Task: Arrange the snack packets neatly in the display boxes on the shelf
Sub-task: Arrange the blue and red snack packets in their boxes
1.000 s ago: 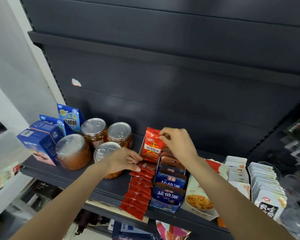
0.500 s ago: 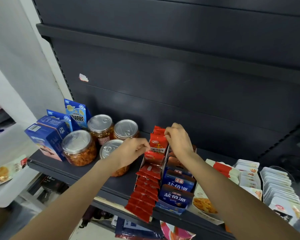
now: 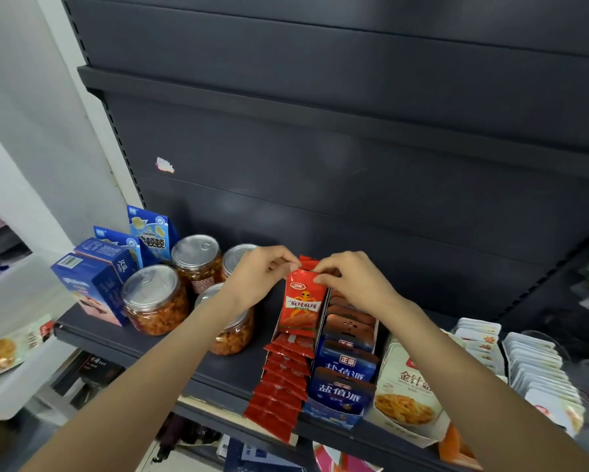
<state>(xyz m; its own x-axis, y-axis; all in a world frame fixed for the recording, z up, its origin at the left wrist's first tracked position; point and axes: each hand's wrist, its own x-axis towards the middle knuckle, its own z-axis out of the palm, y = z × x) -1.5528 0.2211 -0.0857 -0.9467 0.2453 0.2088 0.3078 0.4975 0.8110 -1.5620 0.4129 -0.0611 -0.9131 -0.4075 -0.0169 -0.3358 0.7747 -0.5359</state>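
Observation:
A red snack packet (image 3: 301, 303) stands upright at the back of a narrow display box (image 3: 321, 316) on the dark shelf (image 3: 170, 349). My left hand (image 3: 257, 277) pinches its top left corner and my right hand (image 3: 352, 281) pinches its top right corner. Below it a row of several red packets (image 3: 281, 379) lies overlapped toward the shelf's front edge. Beside them, a blue display box (image 3: 342, 412) holds blue packets (image 3: 344, 386).
Clear jars with silver lids (image 3: 155, 299) and blue cartons (image 3: 92, 284) stand to the left. On the right are a beige snack box (image 3: 405, 400) and rows of white packets (image 3: 538, 373). A lower shelf with goods shows beneath.
My left hand has risen from the lower red packets to the top of the upright packet. Both hands now hold its top corners, and the packet faces me more fully.

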